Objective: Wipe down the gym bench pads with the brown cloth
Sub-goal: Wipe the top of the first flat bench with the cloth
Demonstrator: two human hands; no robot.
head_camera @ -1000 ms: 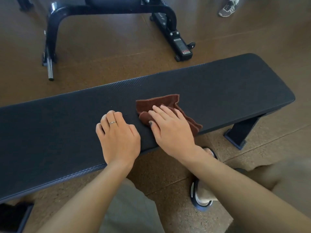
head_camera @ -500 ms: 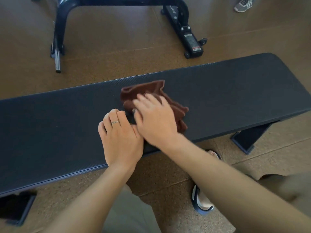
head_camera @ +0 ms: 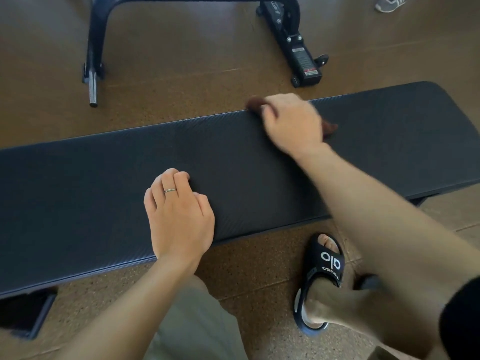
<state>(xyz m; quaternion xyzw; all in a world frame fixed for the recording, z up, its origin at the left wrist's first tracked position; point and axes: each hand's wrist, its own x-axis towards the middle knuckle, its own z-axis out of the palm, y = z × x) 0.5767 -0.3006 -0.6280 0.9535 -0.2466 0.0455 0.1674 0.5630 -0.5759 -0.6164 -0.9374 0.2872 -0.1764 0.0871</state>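
The long black bench pad (head_camera: 104, 193) runs across the view from left to right. My right hand (head_camera: 292, 124) is at the pad's far edge, right of the middle, with its fingers curled over the brown cloth (head_camera: 330, 127). The hand is blurred and covers most of the cloth; only dark red-brown bits show at its fingertips and beside the wrist. My left hand (head_camera: 179, 216) rests on the pad near the front edge with its fingers tucked under and nothing in it; a ring is on one finger.
Black frame legs of another machine (head_camera: 298, 45) stand on the brown floor beyond the bench. My foot in a black slide sandal (head_camera: 322, 276) is in front of the bench. Another person's grey sneaker (head_camera: 389, 3) is at the top right.
My right hand has swept the cloth from the middle of the pad, close to my left hand, out to the far edge and to the right. My left hand has stayed in place.
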